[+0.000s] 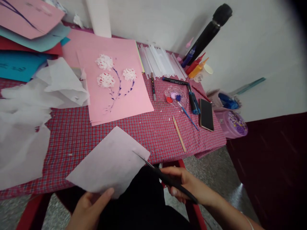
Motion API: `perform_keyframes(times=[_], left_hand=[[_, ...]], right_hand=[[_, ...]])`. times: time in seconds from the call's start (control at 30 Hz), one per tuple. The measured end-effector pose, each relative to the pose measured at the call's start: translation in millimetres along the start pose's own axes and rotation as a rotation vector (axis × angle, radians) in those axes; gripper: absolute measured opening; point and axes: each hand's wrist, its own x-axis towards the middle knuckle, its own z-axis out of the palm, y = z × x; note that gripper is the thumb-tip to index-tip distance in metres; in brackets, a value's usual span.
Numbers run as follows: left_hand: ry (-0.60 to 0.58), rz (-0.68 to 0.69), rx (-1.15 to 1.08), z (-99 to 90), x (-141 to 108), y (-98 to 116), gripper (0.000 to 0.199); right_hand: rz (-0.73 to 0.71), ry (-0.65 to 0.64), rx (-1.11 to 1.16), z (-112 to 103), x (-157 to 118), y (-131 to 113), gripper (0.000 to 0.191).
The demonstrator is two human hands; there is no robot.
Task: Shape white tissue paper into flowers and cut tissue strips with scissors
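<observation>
A sheet of white paper (107,159) is held at its lower edge by my left hand (92,206), with the thumb on top. My right hand (187,185) grips black-handled scissors (170,182), whose blades look closed and reach over the right part of the sheet. Beyond the white sheet lies pink paper (141,99) with three white, red-speckled flowers (105,80) and purple stems on it.
Crumpled white paper (21,147) and stacked coloured sheets lie left. Glue sticks (159,60), a paint palette (171,94), a brush, a wooden stick (179,134), a phone (206,114) and paint bottles lie right. A pink bucket (231,124) stands beyond the table's edge.
</observation>
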Motion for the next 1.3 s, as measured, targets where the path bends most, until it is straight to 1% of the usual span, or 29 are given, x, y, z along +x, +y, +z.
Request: perform_keyframes(times=[0.07, 0.13, 0.2, 0.27, 0.3, 0.37, 0.47, 0.53, 0.63, 0.73, 0.83, 0.93, 1.0, 1.1, 1.23, 1.3], left_hand=[[0.023, 0.023, -0.055, 1.6, 0, 2, 0.029], [0.029, -0.021, -0.091, 7.4, -5, 5, 0.028], [-0.014, -0.101, -0.099, 14.5, -11, 7, 0.025], [-0.067, -0.135, -0.077, 19.5, -16, 7, 0.022], [-0.081, -0.122, -0.057, 20.7, -17, 7, 0.022], [-0.074, -0.042, 0.004, 20.3, -17, 5, 0.026], [-0.028, 0.091, 0.140, 15.8, -13, 3, 0.043], [-0.013, 0.143, 0.233, 13.5, -11, 3, 0.051], [0.014, 0.202, 0.339, 14.0, -13, 6, 0.052], [0.103, 0.275, 0.374, 16.3, -20, 8, 0.047], [0.166, 0.292, 0.294, 16.8, -23, 8, 0.048], [0.125, 0.273, 0.138, 17.5, -22, 9, 0.052], [0.095, 0.232, 0.082, 18.5, -19, 12, 0.053], [0.082, 0.201, 0.135, 17.3, -17, 17, 0.053], [0.142, 0.283, 0.278, 11.8, -15, 19, 0.049], [0.184, 0.315, 0.324, 11.5, -18, 20, 0.042]], right_hand=[[-0.009, -0.007, -0.026, 0, 0, 0, 0.064], [-0.044, -0.051, -0.061, 0, 1, -2, 0.062], [-0.085, -0.110, -0.091, 0, 3, -6, 0.065], [-0.108, -0.147, -0.115, 1, 4, -11, 0.068], [-0.115, -0.158, -0.125, 1, 4, -12, 0.068], [-0.125, -0.166, -0.144, 1, 4, -15, 0.066], [-0.136, -0.172, -0.159, 1, 5, -15, 0.065], [-0.139, -0.168, -0.164, 2, 6, -15, 0.065], [-0.146, -0.155, -0.180, 4, 8, -16, 0.066], [-0.156, -0.133, -0.208, 6, 8, -19, 0.064], [-0.137, -0.137, -0.197, 6, 8, -19, 0.065], [-0.110, -0.146, -0.160, 6, 8, -17, 0.065], [-0.097, -0.149, -0.148, 6, 9, -16, 0.065], [-0.087, -0.163, -0.146, 5, 9, -15, 0.067], [-0.074, -0.157, -0.143, 6, 10, -17, 0.068], [-0.057, -0.152, -0.149, 8, 10, -20, 0.068]])
